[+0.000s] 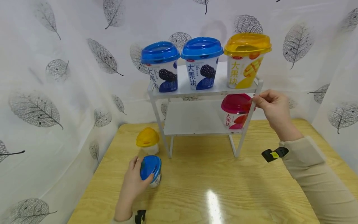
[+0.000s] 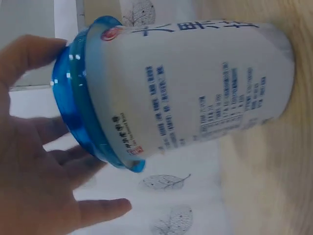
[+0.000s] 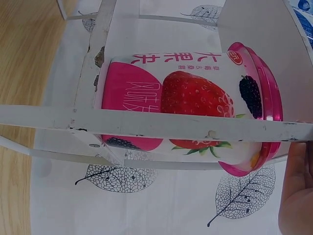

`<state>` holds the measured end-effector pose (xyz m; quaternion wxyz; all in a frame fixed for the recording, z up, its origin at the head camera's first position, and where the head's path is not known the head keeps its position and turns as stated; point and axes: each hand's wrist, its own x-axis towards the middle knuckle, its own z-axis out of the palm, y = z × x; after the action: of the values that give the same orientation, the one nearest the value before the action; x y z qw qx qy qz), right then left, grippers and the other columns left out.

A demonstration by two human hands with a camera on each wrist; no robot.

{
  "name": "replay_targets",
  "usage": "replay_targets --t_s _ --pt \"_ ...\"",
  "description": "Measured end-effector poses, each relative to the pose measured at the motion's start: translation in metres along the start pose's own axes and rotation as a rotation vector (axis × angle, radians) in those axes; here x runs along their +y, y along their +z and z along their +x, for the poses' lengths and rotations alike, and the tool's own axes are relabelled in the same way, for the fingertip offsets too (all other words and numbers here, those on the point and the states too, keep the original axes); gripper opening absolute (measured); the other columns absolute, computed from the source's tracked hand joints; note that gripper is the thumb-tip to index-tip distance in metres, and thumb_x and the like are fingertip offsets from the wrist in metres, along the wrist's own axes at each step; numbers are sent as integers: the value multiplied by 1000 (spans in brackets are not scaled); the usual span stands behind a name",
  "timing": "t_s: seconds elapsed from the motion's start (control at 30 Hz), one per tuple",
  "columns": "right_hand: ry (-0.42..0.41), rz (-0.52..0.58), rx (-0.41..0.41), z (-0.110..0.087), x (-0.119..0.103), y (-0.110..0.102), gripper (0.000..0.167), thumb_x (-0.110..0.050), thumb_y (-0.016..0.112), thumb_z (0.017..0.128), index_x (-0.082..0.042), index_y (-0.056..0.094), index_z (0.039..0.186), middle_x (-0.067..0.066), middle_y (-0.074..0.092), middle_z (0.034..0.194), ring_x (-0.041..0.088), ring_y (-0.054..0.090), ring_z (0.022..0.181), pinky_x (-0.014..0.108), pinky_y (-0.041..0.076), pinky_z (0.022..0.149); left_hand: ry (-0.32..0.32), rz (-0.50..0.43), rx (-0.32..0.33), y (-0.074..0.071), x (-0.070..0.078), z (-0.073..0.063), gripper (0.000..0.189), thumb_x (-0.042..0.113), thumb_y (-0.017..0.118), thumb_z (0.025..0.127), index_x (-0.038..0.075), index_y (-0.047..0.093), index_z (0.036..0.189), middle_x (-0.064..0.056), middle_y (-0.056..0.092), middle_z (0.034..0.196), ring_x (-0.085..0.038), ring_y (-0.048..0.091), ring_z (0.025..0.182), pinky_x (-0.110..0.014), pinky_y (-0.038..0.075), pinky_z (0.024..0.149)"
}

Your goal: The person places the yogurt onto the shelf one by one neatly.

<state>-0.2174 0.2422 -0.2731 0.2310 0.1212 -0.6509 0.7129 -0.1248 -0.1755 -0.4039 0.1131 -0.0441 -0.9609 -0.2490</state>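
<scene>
My left hand (image 1: 135, 177) has its thumb and fingers around the lid of a blue-lidded yogurt cup (image 1: 151, 171), low over the wooden table. In the left wrist view the white side of this cup (image 2: 195, 88) shows small blue print. Behind it stands a yellow-lidded yogurt cup (image 1: 148, 141). Over at the white two-tier rack (image 1: 195, 116), my right hand (image 1: 275, 107) pinches the right front post just under the top shelf. Right beside those fingertips, a pink-lidded strawberry yogurt cup (image 3: 195, 98) stands upright on the lower shelf, partly covered by the post.
Two blue-lidded blackberry cups, one at the left (image 1: 162, 67) and one in the middle (image 1: 202, 63), share the top shelf with a yellow-lidded cup (image 1: 246, 62) at its right end. A leaf-patterned white sheet (image 1: 70, 77) surrounds the wooden table (image 1: 195, 180).
</scene>
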Motion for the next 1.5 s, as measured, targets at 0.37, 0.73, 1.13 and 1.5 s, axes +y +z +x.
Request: replay_targets --t_s 0.37,0.73,1.13,1.5 --pt "-8 13 -12 -1 0 -2 11 2 59 81 -3 64 73 -1 63 68 9 56 60 14 47 64 -151 -8 74 5 2 0 89 51 70 67 -6 37 128 -26 30 119 -40 27 107 -54 36 74" --pt "-3 -13 2 -1 1 -2 11 1 60 81 -4 64 72 -1 63 67 9 56 60 14 47 63 -183 -172 22 10 -2 1 81 40 70 73 -6 32 129 -24 31 123 -39 33 112 -57 34 86" --pt "-8 -32 23 -1 0 0 12 -1 61 81 -6 65 71 -2 62 67 10 54 59 14 47 62 3 -509 -8 15 -21 2 56 11 60 84 -6 32 129 -29 30 132 -45 26 121 -60 28 90" --pt "1 3 10 -1 0 0 11 0 60 81 -4 65 72 -2 63 68 9 56 59 13 47 64 -253 -623 0 17 -23 2 69 32 64 81 -2 32 130 -20 32 131 -33 28 122 -50 29 96"
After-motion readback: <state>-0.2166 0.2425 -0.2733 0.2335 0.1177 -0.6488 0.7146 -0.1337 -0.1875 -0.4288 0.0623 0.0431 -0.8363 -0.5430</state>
